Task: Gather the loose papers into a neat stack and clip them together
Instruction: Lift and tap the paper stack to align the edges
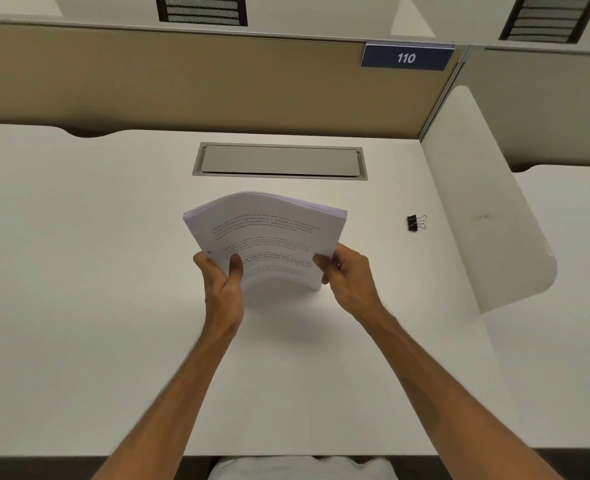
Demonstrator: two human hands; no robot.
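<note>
Two bare forearms are stretched forward over the white desk (79,306), and a stack of printed papers (265,233) is held between the hands above the middle of the desktop. Its near left corner is pinched by the left hand (222,285), thumb on the printed face and fingers behind. Its near right corner is gripped by the right hand (350,275), thumb on top and fingers curled underneath. The sheets are bowed upward in an arch, their edges roughly aligned, and a soft shadow is cast on the desk beneath them. A black binder clip (415,223) is seen lying on the desktop well to the right of the stack, untouched, with its wire handles pointing right. Beyond the papers a grey cable hatch (279,161) is set into the desk, and a blue sign (406,57) reading 110 is fixed to the tan partition (148,81).
</note>
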